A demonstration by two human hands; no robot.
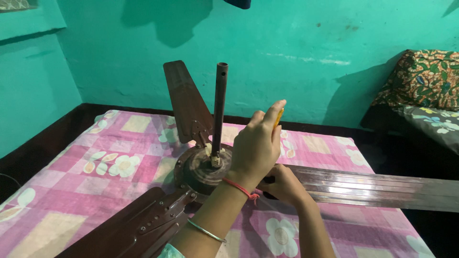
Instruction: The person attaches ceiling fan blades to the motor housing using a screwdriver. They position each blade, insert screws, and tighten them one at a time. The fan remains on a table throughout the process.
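your left hand point(256, 145) is closed around a yellow-handled screwdriver point(278, 116), held upright just beside the brown ceiling fan's motor hub point(196, 169), which lies on the pink floral bedsheet point(119, 157). your right hand point(282, 184) grips the root of the fan blade point(382, 187) that stretches off to the right. the downrod point(220, 107) stands upright from the hub.

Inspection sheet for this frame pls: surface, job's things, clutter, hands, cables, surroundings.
Surface: pink floral sheet, fan lying on it.
Job's things: brown ceiling fan, downrod upright, three blades attached; yellow-handled tool.
Clutter: nothing seen.
Hands: left hand grips the yellow-handled tool over the fan hub; right hand rests at the root of the right blade, grip hidden.
Cables: nothing seen.
Surroundings: teal wall; patterned cushion at right.
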